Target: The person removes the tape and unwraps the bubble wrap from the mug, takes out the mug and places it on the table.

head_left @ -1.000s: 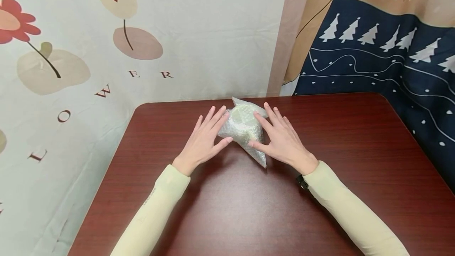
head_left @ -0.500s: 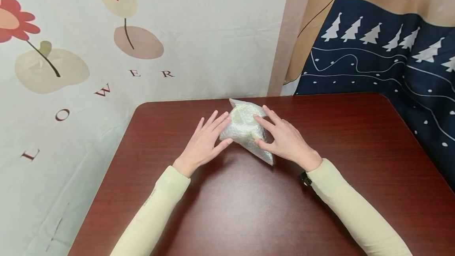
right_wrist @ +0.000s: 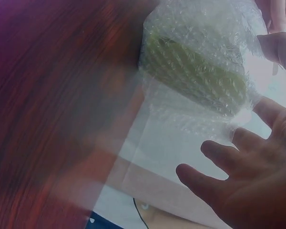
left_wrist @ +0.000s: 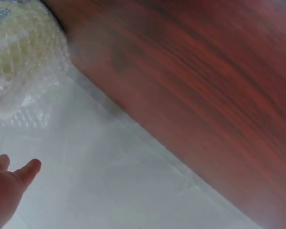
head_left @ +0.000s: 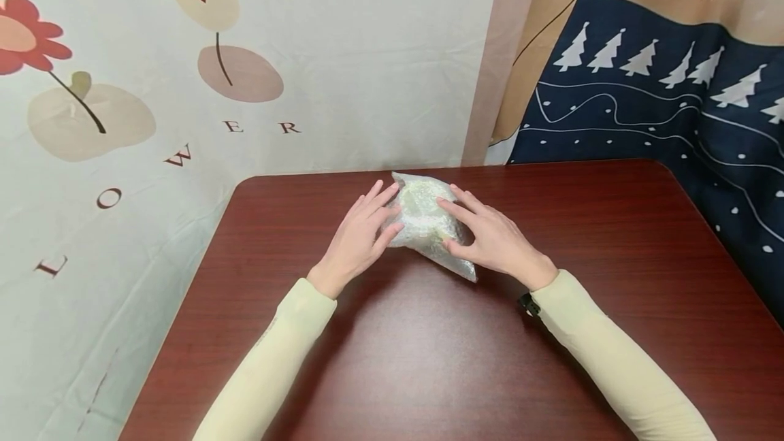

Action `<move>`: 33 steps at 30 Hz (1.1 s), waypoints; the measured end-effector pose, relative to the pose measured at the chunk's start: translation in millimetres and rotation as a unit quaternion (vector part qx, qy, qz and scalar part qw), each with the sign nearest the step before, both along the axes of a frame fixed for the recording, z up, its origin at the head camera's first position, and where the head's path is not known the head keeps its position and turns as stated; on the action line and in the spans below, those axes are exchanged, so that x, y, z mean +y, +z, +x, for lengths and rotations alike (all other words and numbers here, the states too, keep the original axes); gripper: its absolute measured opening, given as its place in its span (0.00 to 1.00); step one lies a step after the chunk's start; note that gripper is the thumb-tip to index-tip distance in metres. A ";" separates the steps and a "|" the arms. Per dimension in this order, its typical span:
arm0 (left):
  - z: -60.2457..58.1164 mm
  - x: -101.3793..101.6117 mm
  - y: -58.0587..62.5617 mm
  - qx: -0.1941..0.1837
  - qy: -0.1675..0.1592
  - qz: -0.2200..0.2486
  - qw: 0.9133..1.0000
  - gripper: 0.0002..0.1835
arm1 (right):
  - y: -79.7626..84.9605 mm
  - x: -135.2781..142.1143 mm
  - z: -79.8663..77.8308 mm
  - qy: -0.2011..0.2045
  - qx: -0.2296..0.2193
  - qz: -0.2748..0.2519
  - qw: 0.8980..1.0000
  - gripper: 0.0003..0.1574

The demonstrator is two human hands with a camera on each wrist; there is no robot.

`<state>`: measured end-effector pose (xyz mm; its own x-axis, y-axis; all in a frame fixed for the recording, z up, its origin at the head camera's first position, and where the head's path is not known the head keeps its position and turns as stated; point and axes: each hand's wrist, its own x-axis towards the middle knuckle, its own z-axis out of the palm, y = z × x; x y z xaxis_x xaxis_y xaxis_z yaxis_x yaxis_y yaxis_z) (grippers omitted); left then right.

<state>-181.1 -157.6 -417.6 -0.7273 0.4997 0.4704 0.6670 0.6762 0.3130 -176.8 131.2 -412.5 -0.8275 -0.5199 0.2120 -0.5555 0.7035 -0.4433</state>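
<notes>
A bubble-wrapped package [head_left: 422,206] sits near the far edge of the table, with something pale yellow-green showing through the wrap. In the right wrist view the bubble wrap [right_wrist: 195,28] covers a greenish, rounded shape. My left hand [head_left: 358,237] is at its left side, fingers fairly straight and fingertips right at the wrap. On the opposite side my right hand [head_left: 496,237] reaches over with fingers spread, its index finger and thumb overlapping the package. Only a few fingers of the left hand [left_wrist: 9,176] show in the left wrist view, apart from the wrap.
The dark red wooden table [head_left: 416,359] has rounded far corners. Behind it hangs a pale cloth [head_left: 367,73] with flower prints, close to the far edge. A navy cloth [head_left: 612,107] with white trees hangs at the right.
The package has turned counterclockwise: its near corner has swung right and its far corner left. My right hand has shifted slightly right; the left hand's fingers have moved a little along its side.
</notes>
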 end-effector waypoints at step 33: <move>-3.7 1.6 -17.6 -0.032 -0.048 -0.005 0.998 0.22 | 0.2 -19.6 1.5 0.069 0.268 -0.010 0.961 0.40</move>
<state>-184.8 -156.0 -435.2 -0.7040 0.5733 0.4192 0.7080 0.6133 0.3502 -175.3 111.5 -412.3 -0.5210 -0.6076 0.5995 -0.7946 0.6017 -0.0807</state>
